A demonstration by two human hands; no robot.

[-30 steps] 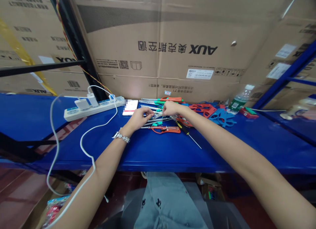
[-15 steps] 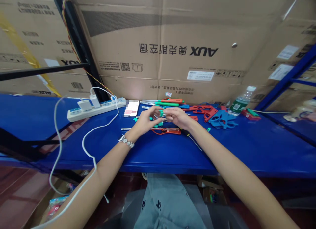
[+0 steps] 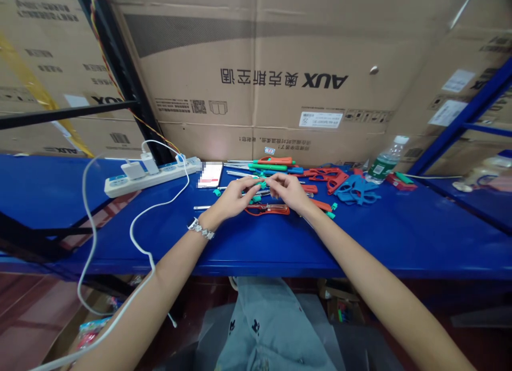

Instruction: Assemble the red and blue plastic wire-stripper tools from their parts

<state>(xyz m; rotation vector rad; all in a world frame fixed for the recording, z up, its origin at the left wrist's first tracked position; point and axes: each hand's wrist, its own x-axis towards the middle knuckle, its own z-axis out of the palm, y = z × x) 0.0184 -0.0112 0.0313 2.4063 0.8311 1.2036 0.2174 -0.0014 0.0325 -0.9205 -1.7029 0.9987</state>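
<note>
My left hand [image 3: 237,197] and my right hand [image 3: 288,191] meet above the middle of the blue shelf. Between their fingertips is a small green plastic part [image 3: 263,184], pinched from both sides; the fingers partly cover it. Just below the hands lies an orange stick lighter [image 3: 276,208] with a long metal tube and its casing open. More lighters, among them a green one [image 3: 269,167], lie behind the hands. Small green pieces [image 3: 334,206] rest by an orange handle [image 3: 321,205] near my right wrist.
Red lighter casings [image 3: 334,180] and blue casings [image 3: 357,191] are piled to the right, beside a water bottle [image 3: 386,162]. On the left are a phone [image 3: 210,175] and a white power strip [image 3: 154,177]; its cable [image 3: 149,211] crosses my left forearm. A large cardboard box [image 3: 280,34] stands behind.
Both hands stay together at the green part, with the right fingers more curled over it. My right forearm now covers the screwdriver seen before, and an orange handle shows beside the wrist.
</note>
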